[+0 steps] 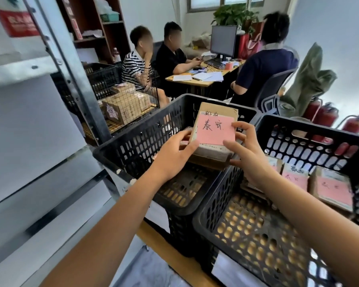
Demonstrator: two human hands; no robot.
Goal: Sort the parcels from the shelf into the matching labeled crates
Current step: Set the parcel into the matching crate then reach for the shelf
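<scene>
A small cardboard parcel with a pink handwritten label is held in the air over the left black crate. My left hand grips the parcel's left edge and my right hand holds its right side and lower corner. A second brown parcel lies partly hidden under the held one; whether my fingers also hold it I cannot tell. The right black crate holds several pink-labelled parcels at its far side. The grey metal shelf stands at the left.
A wire cage cart with cardboard boxes stands behind the shelf post. Three people sit at a desk with a monitor beyond the crates. Red fire extinguishers and a chair draped in green cloth stand at the right.
</scene>
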